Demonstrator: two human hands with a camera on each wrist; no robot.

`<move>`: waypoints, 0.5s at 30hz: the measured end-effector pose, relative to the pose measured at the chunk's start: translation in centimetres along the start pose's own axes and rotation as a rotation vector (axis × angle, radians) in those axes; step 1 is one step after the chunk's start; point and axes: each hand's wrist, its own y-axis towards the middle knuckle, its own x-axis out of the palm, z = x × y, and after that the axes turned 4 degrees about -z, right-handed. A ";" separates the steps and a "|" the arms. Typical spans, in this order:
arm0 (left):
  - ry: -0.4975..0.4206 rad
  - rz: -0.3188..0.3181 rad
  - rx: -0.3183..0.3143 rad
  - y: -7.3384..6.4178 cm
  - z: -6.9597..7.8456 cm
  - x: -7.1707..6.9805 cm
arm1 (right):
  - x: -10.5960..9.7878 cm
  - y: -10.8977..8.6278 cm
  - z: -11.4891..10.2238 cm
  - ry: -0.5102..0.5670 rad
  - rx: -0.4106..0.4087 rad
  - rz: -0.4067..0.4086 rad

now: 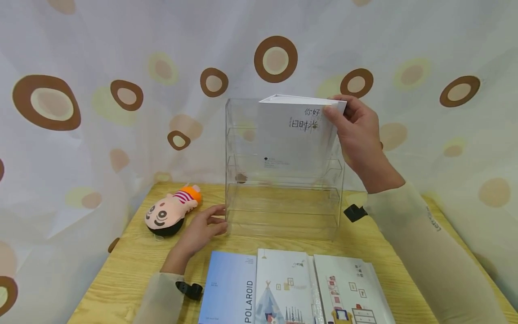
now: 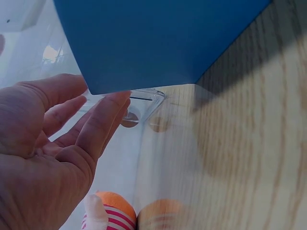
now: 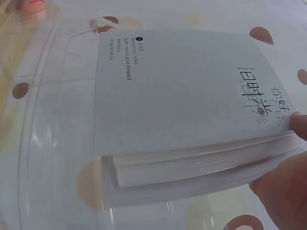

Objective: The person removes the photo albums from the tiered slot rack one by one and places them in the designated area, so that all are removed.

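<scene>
My right hand (image 1: pixel 358 135) pinches a white album (image 1: pixel 297 137) at its upper right corner, thumb on the front cover. The album stands upright with dark printed lettering, overlapping the upper tiers of a clear plastic tiered rack (image 1: pixel 283 218). Its page block (image 3: pixel 201 165) shows between the covers in the right wrist view. Low at the rack's left side is my left hand (image 1: pixel 202 229), its fingertips right at the edge and its fingers loosely extended. In the left wrist view, a blue album (image 2: pixel 158 43) hides part of the left fingertips.
In front of the rack lie a blue POLAROID album (image 1: pixel 228 288), a white album with a tent picture (image 1: pixel 283 279) and another with furniture drawings (image 1: pixel 348 288). A plush doll (image 1: pixel 171 213) lies left of the rack on the wooden table (image 1: pixel 121 274). Behind hangs a patterned sheet (image 1: pixel 243 27).
</scene>
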 end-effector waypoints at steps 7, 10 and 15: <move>0.000 0.007 -0.022 -0.1 0.0 0.0 | -1.1 -3.0 0.9 -0.025 0.018 -0.032; -0.003 0.008 -0.027 -0.1 0.0 -0.1 | -1.6 -4.5 1.3 -0.038 0.028 -0.057; -0.001 -0.007 -0.009 0.0 0.0 -0.1 | -2.8 -6.9 1.9 -0.113 0.049 -0.052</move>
